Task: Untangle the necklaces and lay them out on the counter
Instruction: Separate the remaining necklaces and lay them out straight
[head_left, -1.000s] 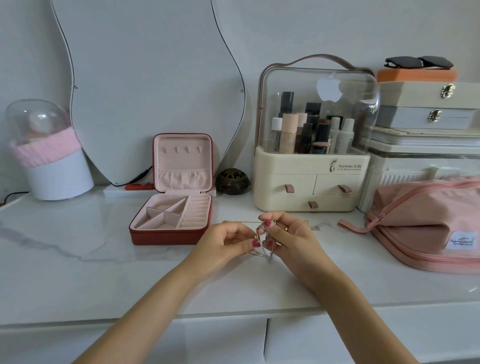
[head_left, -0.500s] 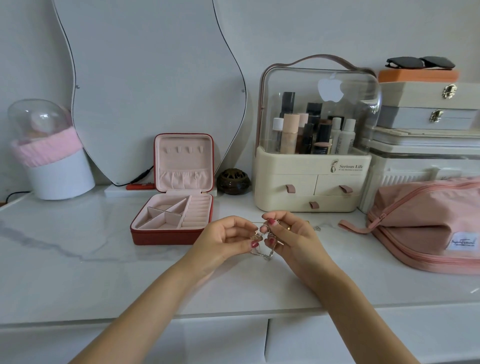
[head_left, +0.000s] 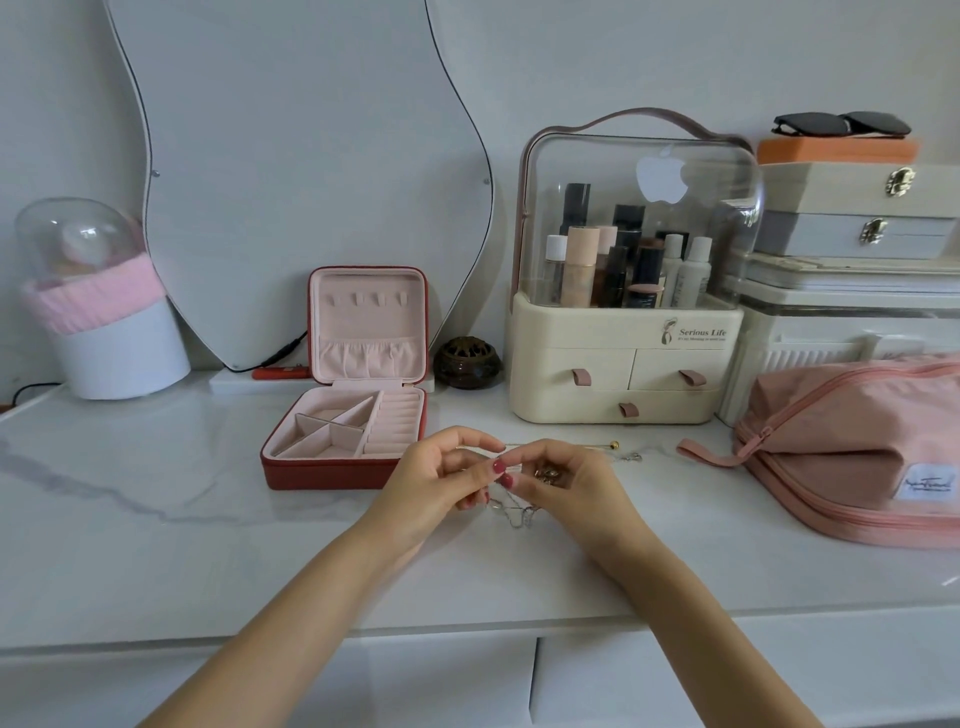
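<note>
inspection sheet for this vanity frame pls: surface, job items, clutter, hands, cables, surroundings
Surface: white marble counter, drawers below its front edge.
Job's things: tangled necklaces held between both hands, loops hanging to the counter; another chain with a gold ball end lies behind the hands.
Clutter: open red jewellery box, its tray compartments look empty; pink pouch; cosmetics organiser; brown pot; domed pink-and-white holder; stacked cases with sunglasses on top.
Hands: left hand and right hand both pinch the necklaces.
Cables: black cable at the mirror's base; another at the far left edge.
Surroundings: wavy mirror leaning on a white wall.
</note>
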